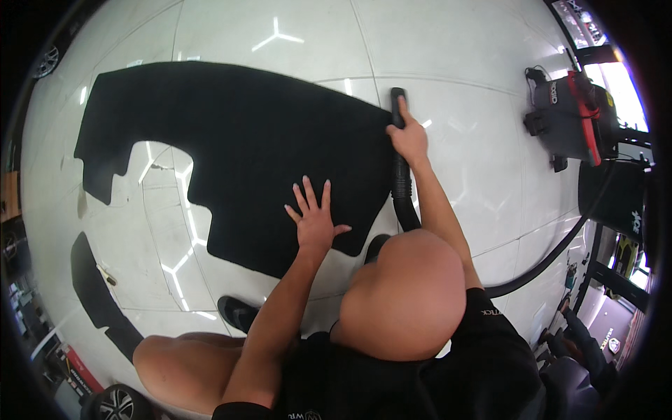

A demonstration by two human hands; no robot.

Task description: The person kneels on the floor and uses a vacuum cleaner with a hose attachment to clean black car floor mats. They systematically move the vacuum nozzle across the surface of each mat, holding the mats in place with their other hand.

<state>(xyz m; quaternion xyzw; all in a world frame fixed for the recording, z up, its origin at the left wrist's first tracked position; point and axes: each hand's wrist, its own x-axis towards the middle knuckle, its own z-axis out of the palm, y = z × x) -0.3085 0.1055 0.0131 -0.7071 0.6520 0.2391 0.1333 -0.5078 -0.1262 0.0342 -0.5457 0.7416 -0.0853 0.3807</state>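
A large black car floor mat with cut-out edges lies flat on the shiny tiled floor in front of me. My left hand rests on its near part, palm down and fingers spread. At the mat's right edge, my right hand is wrapped round the black vacuum hose nozzle, index finger stretched along it. Below that hand the ribbed vacuum hose runs down and passes behind my raised knee. Whether the nozzle's mouth touches the mat I cannot tell.
A black and red shop vacuum stands at the far right, its hose curving across the floor toward me. A smaller dark mat piece lies at left, with a small brush-like item beside it. A wheel is at lower left.
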